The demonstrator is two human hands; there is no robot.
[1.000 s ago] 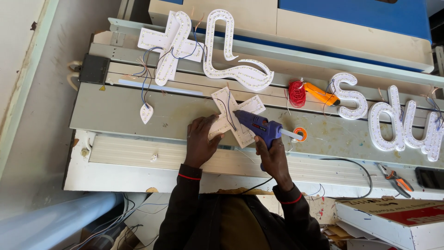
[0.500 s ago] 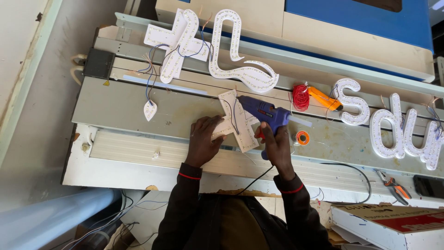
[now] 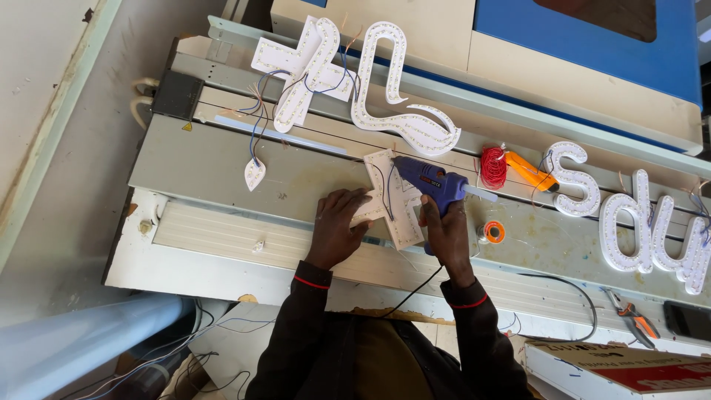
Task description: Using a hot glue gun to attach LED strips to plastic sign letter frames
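My left hand [image 3: 337, 228] presses flat on the lower left part of a white sign letter [image 3: 392, 204] studded with small lights, lying on the grey metal work surface [image 3: 215, 167]. My right hand [image 3: 444, 226] grips a blue glue gun [image 3: 429, 179] whose nozzle points left over the letter's upper edge. A black cord [image 3: 411, 285] runs from the gun back toward my body. A thin dark wire crosses the letter.
More white lit letters lie at the back [image 3: 304, 63], [image 3: 396, 92] and at right [image 3: 574, 178], [image 3: 652, 226]. A red wire spool [image 3: 492, 167], an orange-handled tool [image 3: 533, 172], an orange tape roll [image 3: 491, 232], pliers [image 3: 629, 315] and a blue-and-cream machine [image 3: 578, 44] surround them.
The view has shifted slightly. My right hand has lifted the glue gun a little, its nozzle now over the letter's top edge. My left hand stays on the letter.
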